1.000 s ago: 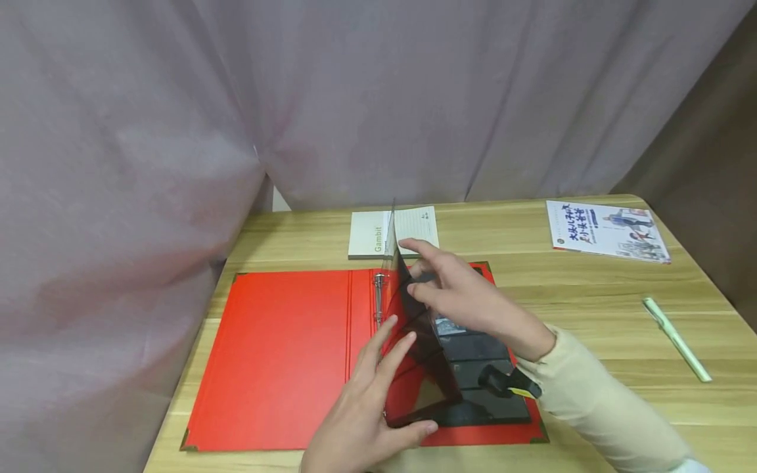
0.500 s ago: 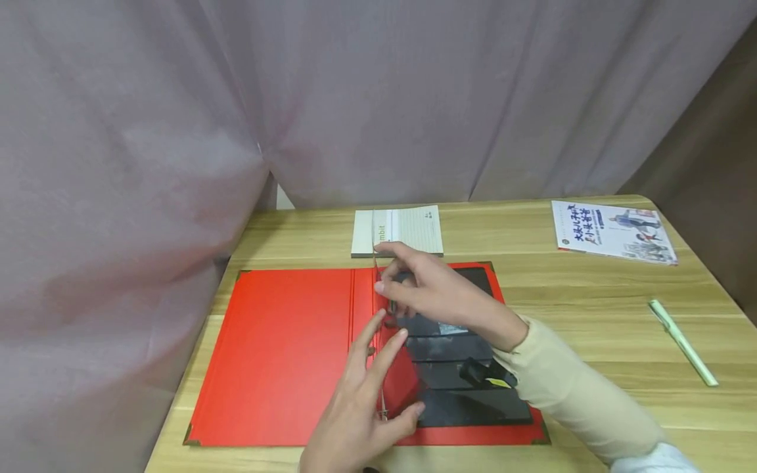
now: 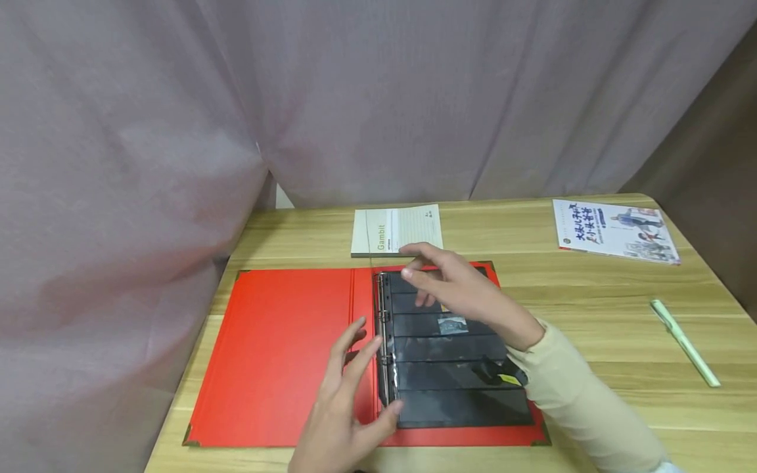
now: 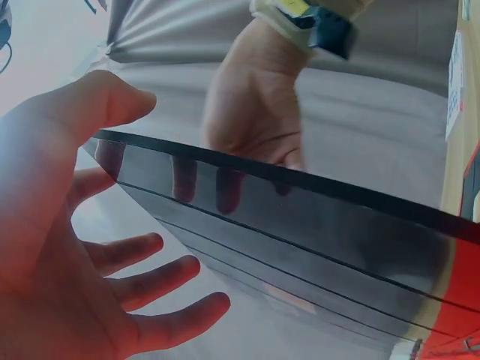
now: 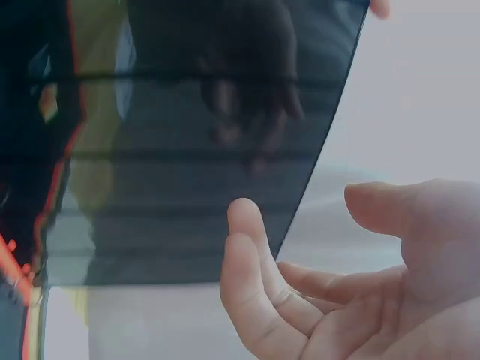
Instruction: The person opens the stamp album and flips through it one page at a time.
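Note:
An album with a red cover (image 3: 278, 355) lies spread on the table, its metal rings (image 3: 383, 335) along the spine. On its right half rests a black pocket page (image 3: 437, 410) with a small bluish stamp (image 3: 452, 325) in one strip. Another dark, see-through pocket page (image 4: 300, 217) stands raised from the rings; from the head it is nearly edge-on. My left hand (image 3: 340, 401) is beside it, thumb and fingers spread on either side of its edge, without a visible pinch. My right hand (image 3: 461, 282) hovers over the right half, fingers loosely bent and holding nothing.
A notepad marked Gambit (image 3: 408, 230) lies behind the album. A white illustrated booklet (image 3: 615, 230) is at the back right, and a pale green pen (image 3: 685, 341) lies to the right. A grey curtain (image 3: 378, 105) hangs behind the table.
The raised page has swung left from a rightward lean to nearly edge-on, uncovering the page below. My right hand went left with it, then back right; my left hand shifted slightly left.

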Tool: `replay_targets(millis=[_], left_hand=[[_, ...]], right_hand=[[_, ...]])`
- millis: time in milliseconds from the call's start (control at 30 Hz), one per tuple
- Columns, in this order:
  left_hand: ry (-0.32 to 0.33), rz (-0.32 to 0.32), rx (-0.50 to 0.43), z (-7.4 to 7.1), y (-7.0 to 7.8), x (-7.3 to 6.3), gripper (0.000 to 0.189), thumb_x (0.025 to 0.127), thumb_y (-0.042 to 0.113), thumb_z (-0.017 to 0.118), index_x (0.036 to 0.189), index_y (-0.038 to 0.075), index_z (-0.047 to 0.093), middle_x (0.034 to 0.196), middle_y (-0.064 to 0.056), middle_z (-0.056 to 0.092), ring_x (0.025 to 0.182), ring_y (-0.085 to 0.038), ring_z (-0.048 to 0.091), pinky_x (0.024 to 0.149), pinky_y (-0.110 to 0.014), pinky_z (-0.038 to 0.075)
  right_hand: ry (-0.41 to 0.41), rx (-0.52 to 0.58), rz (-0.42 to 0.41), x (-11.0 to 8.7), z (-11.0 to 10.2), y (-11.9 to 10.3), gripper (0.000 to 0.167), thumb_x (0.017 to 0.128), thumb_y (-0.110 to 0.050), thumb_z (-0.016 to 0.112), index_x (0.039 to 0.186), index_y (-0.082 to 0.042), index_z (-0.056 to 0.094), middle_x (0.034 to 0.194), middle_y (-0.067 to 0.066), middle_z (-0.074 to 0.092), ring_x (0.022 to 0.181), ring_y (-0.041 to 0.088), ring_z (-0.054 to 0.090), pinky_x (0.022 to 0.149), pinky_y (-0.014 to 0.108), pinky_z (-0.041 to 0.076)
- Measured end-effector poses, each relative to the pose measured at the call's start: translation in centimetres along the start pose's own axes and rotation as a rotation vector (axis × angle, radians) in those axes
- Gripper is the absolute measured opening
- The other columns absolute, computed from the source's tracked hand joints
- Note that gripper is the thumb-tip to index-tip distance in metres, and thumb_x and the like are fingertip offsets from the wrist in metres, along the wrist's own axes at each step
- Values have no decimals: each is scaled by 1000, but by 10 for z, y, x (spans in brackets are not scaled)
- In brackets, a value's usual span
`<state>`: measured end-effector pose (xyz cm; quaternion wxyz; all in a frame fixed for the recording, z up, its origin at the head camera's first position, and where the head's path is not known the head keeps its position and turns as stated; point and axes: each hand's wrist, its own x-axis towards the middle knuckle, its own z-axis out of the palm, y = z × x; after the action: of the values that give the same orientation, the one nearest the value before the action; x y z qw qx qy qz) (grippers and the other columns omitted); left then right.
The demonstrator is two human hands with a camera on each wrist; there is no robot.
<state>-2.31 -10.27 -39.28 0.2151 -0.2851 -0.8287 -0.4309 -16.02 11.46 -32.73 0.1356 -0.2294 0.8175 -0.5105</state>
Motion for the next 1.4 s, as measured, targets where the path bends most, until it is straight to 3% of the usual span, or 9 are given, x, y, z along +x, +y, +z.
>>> replay_targets(millis=[167,433,600,767,967,1133,1400], left_hand=[[49,22,-17,-3,-5,-4,68,96,35,69,151,8,41,155,-20,35,134,-32,44,91,-52,54],[102,19,-5,-6,-13,-10,70,93,35,73,148,3,43,153,-22,38,136,-33,45,94,-58,51],[145,45,3,-7,-18,-12,68,95,37,70,145,-1,45,150,-25,41,135,-32,46,99,-52,49],[153,35,10,-10,-19,-14,68,95,39,68,144,-3,46,150,-25,41,135,-31,46,98,-50,50],[191,69,-27,-11,-25,-15,68,97,36,66,143,-9,44,147,-30,41,135,-32,45,107,-31,43],[203,10,-71,-13,-24,-19,68,93,23,72,145,-11,42,149,-30,41,133,-26,50,100,-27,49],[207,-142,-39,-19,-23,-27,85,73,-6,77,150,-3,41,154,-19,42,122,-20,59,91,-26,53]], right_hand=[[44,-29,23,-5,-7,21,46,104,-22,59,143,1,50,114,16,67,76,19,69,65,37,56],[23,-29,47,-7,-16,52,48,104,-18,59,143,8,47,114,16,68,92,22,69,80,38,55],[38,-98,62,-9,-22,70,48,104,-20,59,142,7,49,122,19,65,110,30,63,91,45,51],[33,-115,66,-9,-27,89,47,105,-17,57,143,9,47,127,22,63,117,35,61,96,52,49],[73,-203,114,-5,-32,108,51,101,-16,62,141,12,47,127,28,62,120,43,58,99,57,47],[66,-252,163,-2,-33,121,56,99,-18,66,141,13,47,135,32,56,126,48,52,102,61,43],[36,-338,206,4,-36,144,60,95,-17,69,140,15,45,140,35,50,131,51,45,105,63,38]])
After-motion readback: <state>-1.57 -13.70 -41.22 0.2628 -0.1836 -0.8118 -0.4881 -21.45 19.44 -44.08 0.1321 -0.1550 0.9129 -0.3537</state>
